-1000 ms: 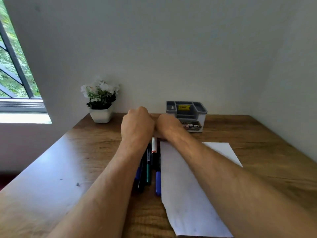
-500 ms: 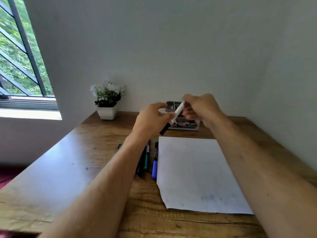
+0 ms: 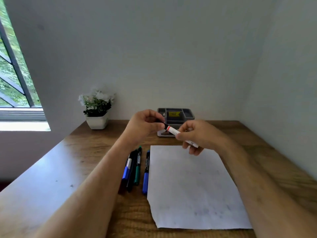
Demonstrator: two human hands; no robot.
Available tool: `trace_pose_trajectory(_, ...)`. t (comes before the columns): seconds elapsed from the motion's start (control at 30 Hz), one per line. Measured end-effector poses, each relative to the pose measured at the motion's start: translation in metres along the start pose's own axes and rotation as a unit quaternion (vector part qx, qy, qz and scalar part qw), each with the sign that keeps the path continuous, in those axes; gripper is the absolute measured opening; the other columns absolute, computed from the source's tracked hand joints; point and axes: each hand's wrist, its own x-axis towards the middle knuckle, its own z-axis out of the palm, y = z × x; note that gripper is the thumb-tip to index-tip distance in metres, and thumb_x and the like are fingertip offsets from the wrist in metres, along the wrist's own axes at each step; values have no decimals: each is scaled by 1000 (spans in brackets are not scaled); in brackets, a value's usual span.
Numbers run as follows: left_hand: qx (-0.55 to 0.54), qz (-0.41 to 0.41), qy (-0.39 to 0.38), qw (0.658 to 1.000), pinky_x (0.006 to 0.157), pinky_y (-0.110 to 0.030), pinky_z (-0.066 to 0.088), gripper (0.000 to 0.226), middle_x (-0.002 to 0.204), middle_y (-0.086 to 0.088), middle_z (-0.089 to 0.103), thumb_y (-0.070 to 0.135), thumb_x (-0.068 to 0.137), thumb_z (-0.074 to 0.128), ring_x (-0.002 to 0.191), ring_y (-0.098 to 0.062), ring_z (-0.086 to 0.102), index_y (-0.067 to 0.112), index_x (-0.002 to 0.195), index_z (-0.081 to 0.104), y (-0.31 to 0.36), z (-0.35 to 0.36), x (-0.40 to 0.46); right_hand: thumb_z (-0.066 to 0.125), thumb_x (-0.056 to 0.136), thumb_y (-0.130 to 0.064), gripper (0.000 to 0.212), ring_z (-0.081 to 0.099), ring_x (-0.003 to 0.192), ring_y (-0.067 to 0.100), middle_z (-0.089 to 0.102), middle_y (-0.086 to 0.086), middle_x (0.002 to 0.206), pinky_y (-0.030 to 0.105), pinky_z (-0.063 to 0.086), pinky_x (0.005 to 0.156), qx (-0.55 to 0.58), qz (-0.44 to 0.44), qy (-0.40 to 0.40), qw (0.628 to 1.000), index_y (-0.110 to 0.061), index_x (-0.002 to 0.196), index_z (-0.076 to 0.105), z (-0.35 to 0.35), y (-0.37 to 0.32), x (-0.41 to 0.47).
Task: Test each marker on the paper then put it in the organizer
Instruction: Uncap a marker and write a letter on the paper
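Observation:
Both hands hold one white marker (image 3: 173, 130) with a red band and a black cap, above the far edge of the white paper (image 3: 193, 186). My left hand (image 3: 145, 125) pinches the black cap end. My right hand (image 3: 197, 136) grips the white barrel. Several more markers (image 3: 136, 169), blue, black and green, lie side by side on the table just left of the paper. The grey organizer (image 3: 176, 114) stands at the back by the wall, partly hidden behind my hands.
A white pot with white flowers (image 3: 97, 109) stands at the back left of the wooden table (image 3: 68, 169). Walls close the table at the back and right. A window is at the far left.
My hands lifted the white marker off the table from the row. It has since turned, with the black cap now in my left hand and the barrel in my right.

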Motion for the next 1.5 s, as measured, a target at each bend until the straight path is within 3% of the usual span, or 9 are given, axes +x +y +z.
trace_pose_trajectory(0.17,-58,28,-21,998,87,-36,57,31,110,-13,72,-6,83,70,102,-26,70,5,111,65,-3,4,1,55,97,-44,23,69,60,11,70,-1,79,23,54,55,-60,-88,61,992,-27,109,65,17,-6,-1)
trace_pose_trajectory(0.33,-157,-13,-11,987,87,-31,59,28,112,-16,72,-7,94,54,106,-26,70,-1,119,64,-1,12,-4,52,96,-32,21,51,50,5,61,-5,64,23,38,46,-66,-148,140,977,-22,82,65,32,-3,6)
trace_pose_trajectory(0.43,-184,-28,-6,983,87,-31,59,22,107,-15,73,4,96,56,102,-27,71,0,115,67,0,15,-5,52,95,-33,21,50,51,4,60,-8,65,14,32,45,-70,-146,150,975,-23,88,69,35,-2,8)
trace_pose_trajectory(0.6,-197,-31,7,980,83,-29,60,18,102,-13,74,6,93,60,97,-25,72,4,108,70,2,15,-6,49,100,-36,27,59,67,4,66,-5,81,14,38,54,-87,-173,163,967,-21,109,70,40,0,9)
trace_pose_trajectory(0.87,-205,-35,12,978,85,-31,60,22,106,-14,74,-1,96,54,103,-25,71,2,112,68,5,16,-7,55,96,-40,28,63,70,6,69,-4,82,15,41,55,-83,-165,199,962,-18,99,72,42,4,11)
trace_pose_trajectory(1.07,-185,-52,9,981,69,-22,61,16,92,-10,75,12,92,65,81,-18,73,4,105,72,10,13,-3,55,95,-43,28,62,63,8,68,-5,73,28,51,54,-128,-200,247,940,-23,88,74,34,3,9)
trace_pose_trajectory(1.17,-157,-51,16,986,69,-21,60,18,89,-9,76,14,91,68,79,-16,72,3,104,72,7,12,-1,52,96,-48,34,64,73,9,71,-4,85,22,50,61,-167,-200,246,934,-22,96,75,35,3,10)
trace_pose_trajectory(1.37,-147,-68,47,986,64,-19,58,15,86,-7,76,14,92,67,76,-15,73,4,100,73,10,12,-2,48,97,-52,43,68,85,15,73,2,99,33,60,77,-193,-203,256,925,-19,108,73,43,0,14)
trace_pose_trajectory(1.5,-179,-92,123,972,68,-23,60,15,96,-12,74,7,94,62,83,-19,75,1,104,71,10,4,0,48,94,-58,46,63,70,10,70,-3,81,22,51,58,-193,-195,282,920,-21,93,74,39,-1,8)
